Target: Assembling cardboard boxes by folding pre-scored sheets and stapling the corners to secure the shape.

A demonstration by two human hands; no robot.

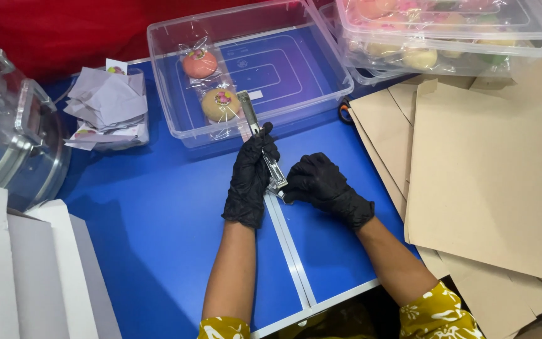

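Both my hands wear black gloves over a blue table. My left hand grips a long metal stapler swung open, its upper arm pointing toward a clear plastic bin. My right hand pinches the stapler's lower end near the hinge. Inside the bin lie two round sweets wrapped in clear film, a pink one and a yellow one.
A small tub of crumpled paper slips sits at the left. A clear lidded container and white boxes lie at the far left. Brown cardboard sheets cover the right. Stacked clear bins of sweets stand at the back right.
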